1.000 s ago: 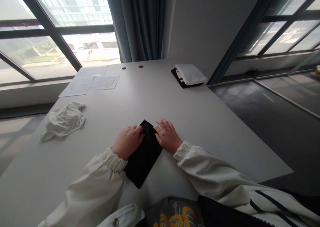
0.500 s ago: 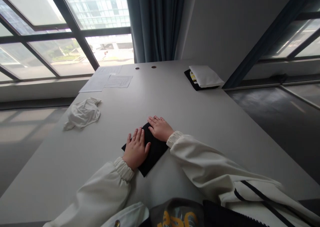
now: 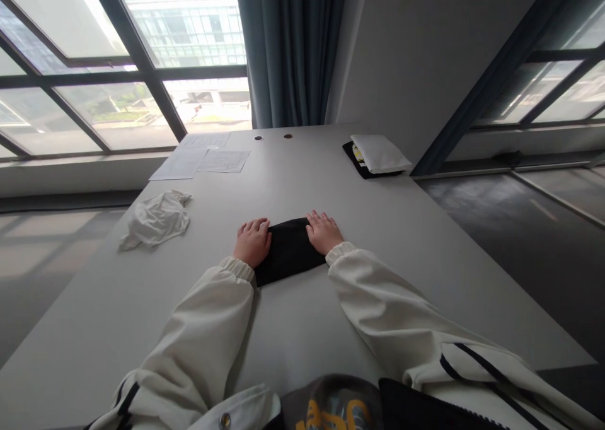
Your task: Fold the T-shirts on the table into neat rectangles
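A black folded cloth (image 3: pixel 288 248) lies flat on the white table, its near edge sloping slightly up to the right. My left hand (image 3: pixel 253 241) rests palm down over its left end, fingers stretched forward with a slight bend. At the opposite end, my right hand (image 3: pixel 324 231) lies palm down with its fingers spread over the right edge. Between my hands the middle of the cloth shows; its ends are partly hidden under my palms.
A crumpled white cloth (image 3: pixel 158 219) lies to the left. Paper sheets (image 3: pixel 223 160) are at the far left. At the far right, a folded white cloth (image 3: pixel 382 154) sits on a black one. A curtain (image 3: pixel 293 52) hangs behind the table.
The black cloth has turned from a diagonal position to lie nearly crosswise. My left hand has moved forward to its left end; my right hand has shifted slightly right, widening the gap.
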The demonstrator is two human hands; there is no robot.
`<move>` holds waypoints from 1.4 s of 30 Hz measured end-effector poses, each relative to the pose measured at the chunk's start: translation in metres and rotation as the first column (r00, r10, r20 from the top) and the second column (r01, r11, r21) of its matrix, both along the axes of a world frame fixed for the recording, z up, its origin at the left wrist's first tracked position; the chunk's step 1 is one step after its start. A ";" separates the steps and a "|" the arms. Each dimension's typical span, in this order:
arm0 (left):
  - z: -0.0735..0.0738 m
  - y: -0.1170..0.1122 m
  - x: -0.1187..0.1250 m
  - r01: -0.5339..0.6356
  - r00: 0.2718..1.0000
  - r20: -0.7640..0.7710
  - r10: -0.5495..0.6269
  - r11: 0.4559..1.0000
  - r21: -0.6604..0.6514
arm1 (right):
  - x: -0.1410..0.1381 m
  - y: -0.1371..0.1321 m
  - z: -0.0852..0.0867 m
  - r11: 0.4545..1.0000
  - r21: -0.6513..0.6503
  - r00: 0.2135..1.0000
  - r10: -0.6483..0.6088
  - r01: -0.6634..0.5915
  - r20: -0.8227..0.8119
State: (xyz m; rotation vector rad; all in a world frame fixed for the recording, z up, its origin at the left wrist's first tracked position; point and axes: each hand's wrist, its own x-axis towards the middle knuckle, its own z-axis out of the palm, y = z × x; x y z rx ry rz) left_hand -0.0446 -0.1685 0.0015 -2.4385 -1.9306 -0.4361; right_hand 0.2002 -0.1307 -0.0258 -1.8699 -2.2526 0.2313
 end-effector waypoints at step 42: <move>-0.023 0.001 -0.004 0.032 0.981 0.191 -0.037 0.999 0.028 | 0.018 -0.006 -0.001 0.976 0.138 0.947 0.201 -0.171 -0.249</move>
